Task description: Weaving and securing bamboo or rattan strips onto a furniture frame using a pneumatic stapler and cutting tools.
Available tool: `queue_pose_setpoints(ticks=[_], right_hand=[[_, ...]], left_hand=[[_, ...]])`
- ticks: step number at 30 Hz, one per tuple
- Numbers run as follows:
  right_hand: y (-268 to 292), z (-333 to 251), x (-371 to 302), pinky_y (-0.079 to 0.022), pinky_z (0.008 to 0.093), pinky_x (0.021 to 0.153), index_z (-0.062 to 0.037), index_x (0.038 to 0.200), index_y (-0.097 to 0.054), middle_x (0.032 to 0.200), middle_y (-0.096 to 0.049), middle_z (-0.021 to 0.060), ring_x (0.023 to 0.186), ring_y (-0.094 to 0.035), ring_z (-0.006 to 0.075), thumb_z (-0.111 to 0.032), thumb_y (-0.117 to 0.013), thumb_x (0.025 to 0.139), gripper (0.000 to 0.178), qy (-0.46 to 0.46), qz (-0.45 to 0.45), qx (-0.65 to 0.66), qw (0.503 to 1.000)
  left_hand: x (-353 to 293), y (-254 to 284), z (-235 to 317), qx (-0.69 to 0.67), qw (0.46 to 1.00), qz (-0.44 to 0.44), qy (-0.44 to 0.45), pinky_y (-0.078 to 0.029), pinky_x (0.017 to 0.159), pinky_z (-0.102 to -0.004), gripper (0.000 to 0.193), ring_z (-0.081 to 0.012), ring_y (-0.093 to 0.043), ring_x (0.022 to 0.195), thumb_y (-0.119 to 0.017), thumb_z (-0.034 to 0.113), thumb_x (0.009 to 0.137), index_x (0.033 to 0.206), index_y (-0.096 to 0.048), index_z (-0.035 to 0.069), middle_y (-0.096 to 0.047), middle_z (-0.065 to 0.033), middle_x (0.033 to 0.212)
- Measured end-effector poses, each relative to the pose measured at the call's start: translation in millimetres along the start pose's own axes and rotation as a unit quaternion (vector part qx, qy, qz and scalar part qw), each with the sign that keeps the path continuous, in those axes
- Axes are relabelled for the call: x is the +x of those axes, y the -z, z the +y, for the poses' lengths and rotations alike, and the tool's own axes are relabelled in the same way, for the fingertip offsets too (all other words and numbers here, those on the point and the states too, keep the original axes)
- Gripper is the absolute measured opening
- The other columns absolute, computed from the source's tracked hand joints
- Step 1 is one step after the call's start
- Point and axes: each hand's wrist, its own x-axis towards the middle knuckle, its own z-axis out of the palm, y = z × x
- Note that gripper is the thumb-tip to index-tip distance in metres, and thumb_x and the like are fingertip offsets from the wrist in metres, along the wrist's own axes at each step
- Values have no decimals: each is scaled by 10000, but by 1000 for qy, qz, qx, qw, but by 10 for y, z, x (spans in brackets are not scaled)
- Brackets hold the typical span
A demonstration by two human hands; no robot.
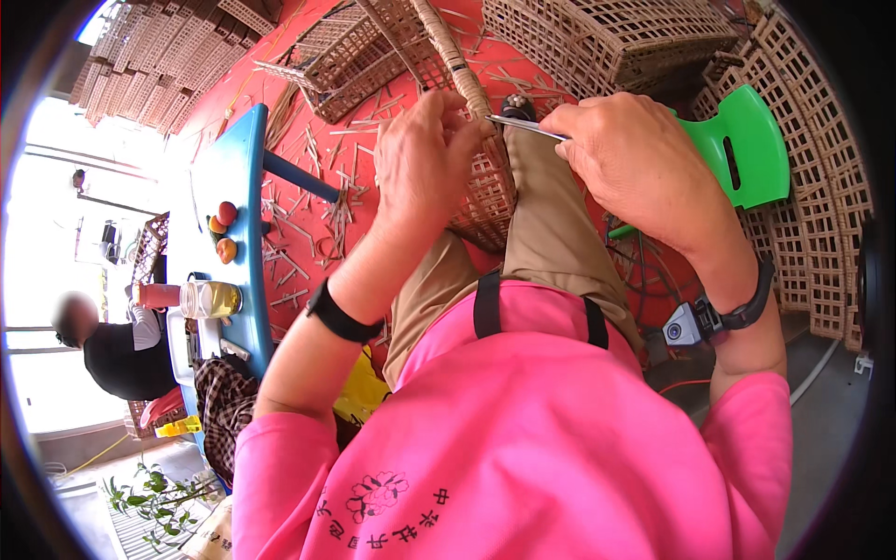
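An open-weave wicker basket (489, 191) stands between my knees, its thick wrapped handle (457, 65) running up and away from me. My left hand (425, 159) is closed, fingers and thumb curled at the lower end of that wrapping; part of the grip is hidden. From the right, my right hand (630, 154) grips a slim, pointed metal tool (527, 127). The tool's tip reaches the wrapping beside my left thumb. Its handle end is hidden in my palm, so its exact kind is unclear.
Woven baskets (607, 47) stand ahead, with more stacked at right (812, 177). A green plastic chair (747, 149) is beside my right forearm. At left a blue table (245, 187) carries fruit and a glass jar (213, 300). Cut strips litter the red floor (289, 215). A person (121, 355) sits beyond.
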Motion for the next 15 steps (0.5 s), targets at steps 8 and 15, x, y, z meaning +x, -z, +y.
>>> queue_pose_setpoints(ticks=[8, 15], right_hand=[[1, 3, 0, -530, 505, 763, -28, 1025, -738, 872, -710, 192, 844, -680, 405, -77, -651, 887, 171, -3, -5, -8, 1000], [-10, 5, -17, -530, 503, 752, -18, 1028, -734, 870, -711, 198, 833, -678, 409, -79, -653, 891, 171, 8, 13, -16, 1000]], left_hand=[[-219, -187, -12, 62, 996, 43, -49, -448, 870, -445, 534, -329, -609, 977, -847, 410, 785, 1132, -670, 44, -637, -123, 1011], [-203, -266, -34, 33, 998, 46, -30, -473, 866, -471, 436, -370, -626, 965, -816, 277, 796, 1124, -665, 34, -650, -148, 1001]])
